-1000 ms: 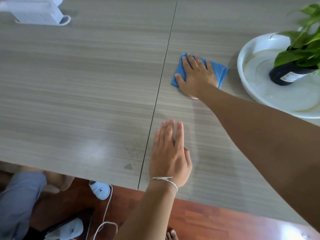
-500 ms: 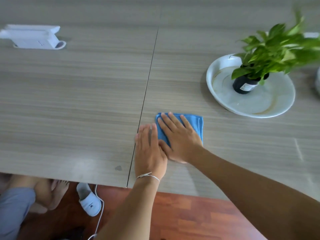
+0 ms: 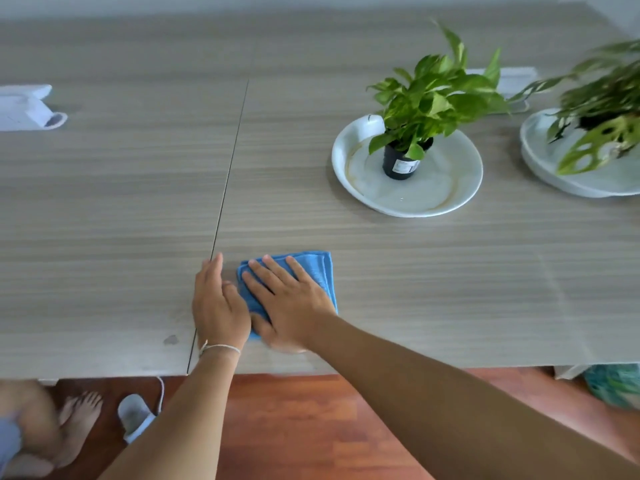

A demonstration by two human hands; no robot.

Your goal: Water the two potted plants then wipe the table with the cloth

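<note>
A folded blue cloth (image 3: 320, 271) lies on the grey wooden table (image 3: 104, 220) near its front edge. My right hand (image 3: 287, 299) presses flat on the cloth with straight fingers. Just left of the cloth, my left hand (image 3: 218, 303) rests flat on the table by the seam. A leafy plant in a black pot (image 3: 401, 161) stands in a white dish (image 3: 464, 188) at the right. A second plant (image 3: 602, 109) stands in another white dish (image 3: 540, 161) at the far right edge.
A white object (image 3: 27, 107) lies at the table's left edge and another white object (image 3: 512, 79) sits behind the plants. Below the front edge are a red wooden floor, a person's bare foot (image 3: 78, 420), a slipper (image 3: 135, 415) and a cable.
My right hand has pulled the cloth from beside the dish toward the front edge, ending next to my left hand. The view has tilted up, bringing both plants in.
</note>
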